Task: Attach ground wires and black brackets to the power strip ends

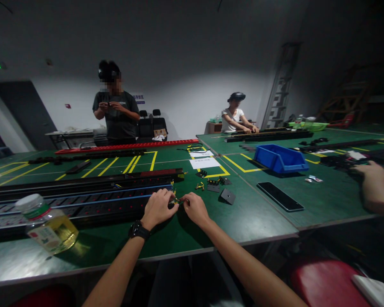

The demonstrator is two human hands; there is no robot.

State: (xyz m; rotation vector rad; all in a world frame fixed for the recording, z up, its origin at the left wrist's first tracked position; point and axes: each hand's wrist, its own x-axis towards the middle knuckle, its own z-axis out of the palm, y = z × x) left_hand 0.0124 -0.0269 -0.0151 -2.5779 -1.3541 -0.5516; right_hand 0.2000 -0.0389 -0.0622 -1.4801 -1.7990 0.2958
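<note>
My left hand (160, 208) rests by the end of a long black rail (115, 205) edged with blue strips and dotted with red spots. Its fingers are pinched around a tiny part at the rail's end. From the other side, my right hand (194, 207) brings thumb and forefinger together at the same spot. What lies between the fingertips is too small and covered to name; a little yellow and green shows there. Just beyond my right hand lie several dark flat plates (227, 196) and small yellow pieces (200, 186).
A drink bottle (53, 226) stands at the left. On the right are a phone (280, 196), a blue bin (280, 158) and another person's arm (376, 187). White papers (205, 163) and a red rail (128, 146) lie farther back. Two people work across the table.
</note>
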